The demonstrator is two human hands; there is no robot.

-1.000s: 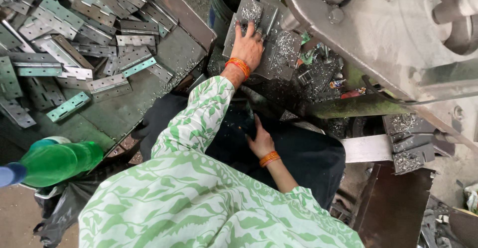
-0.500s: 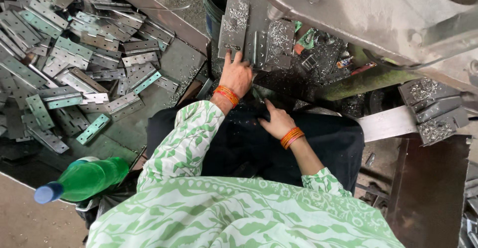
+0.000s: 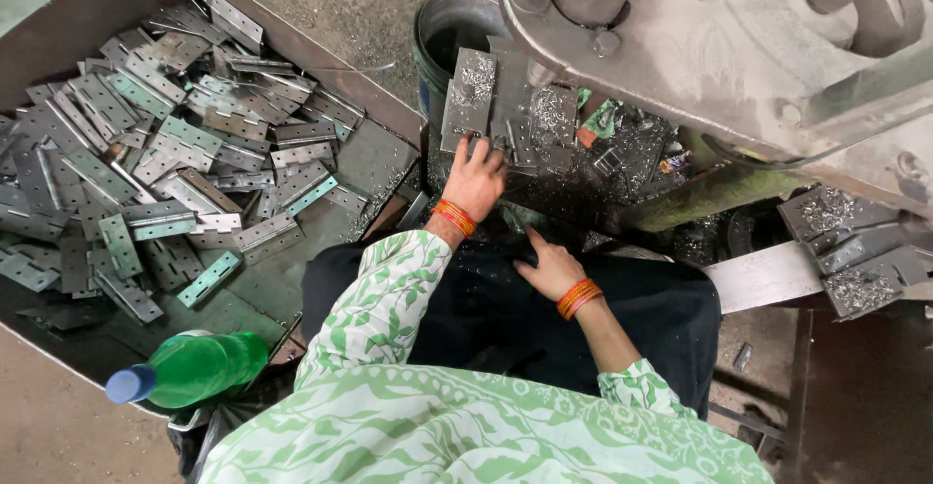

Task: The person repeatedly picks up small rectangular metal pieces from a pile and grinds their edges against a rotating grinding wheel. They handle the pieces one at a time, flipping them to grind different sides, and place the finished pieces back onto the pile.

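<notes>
My left hand [image 3: 476, 178] reaches forward, its fingers spread flat on the lower end of a grey metal hinge plate [image 3: 469, 90]. The plate leans by a dark metal bucket [image 3: 442, 27] and is dusted with metal shavings. More plates [image 3: 552, 120] lie beside it under the machine. My right hand [image 3: 547, 268] rests on the dark cloth over my lap [image 3: 641, 299], forefinger stretched out, holding nothing. Both wrists wear orange bangles, and my sleeves are green and white.
A big grey press machine [image 3: 719, 47] overhangs the top right. At the left, a low metal tray [image 3: 374, 158] holds several hinge plates [image 3: 146, 183]. A green bottle with a blue cap [image 3: 190, 369] lies at its near edge. More plates [image 3: 850, 251] sit on a ledge at right.
The view has tilted and shifted. My right hand slid forward along my lap toward the machine. My left hand stayed at the leaning plate.
</notes>
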